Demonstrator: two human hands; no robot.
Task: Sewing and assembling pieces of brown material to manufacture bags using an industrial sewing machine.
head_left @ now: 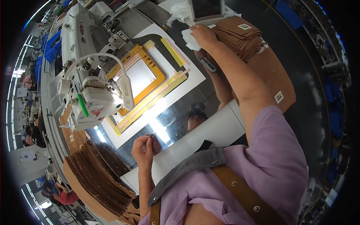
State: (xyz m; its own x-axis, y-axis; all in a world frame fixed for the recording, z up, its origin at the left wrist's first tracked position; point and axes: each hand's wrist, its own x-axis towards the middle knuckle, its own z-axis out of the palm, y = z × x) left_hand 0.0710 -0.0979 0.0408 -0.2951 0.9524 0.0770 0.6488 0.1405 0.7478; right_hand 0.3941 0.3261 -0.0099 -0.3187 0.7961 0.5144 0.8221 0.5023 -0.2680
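My left hand (143, 152) is raised above the shiny metal table near its front edge. Its thumb and forefinger are pinched together; whatever they may hold cannot be made out. Far to the right, my right hand (204, 36) bends its fingers over a small white sheet-like piece (190, 40) and appears to grip it. Beside that hand lies a fanned stack of brown flat pieces (240, 35). A yellow-orange frame (159, 77), lit from above, rests under the white sewing machine head (99, 95), on a white board (195, 78) edged with yellow tape.
A thick pile of dark brown pieces (97, 170) stands at the left front. Larger brown sheets (270, 75) lie at the right edge. A small metallic tool (208, 64) sits below my right forearm. Farther back stands a dark screen-like panel (206, 8). People work at the far left.
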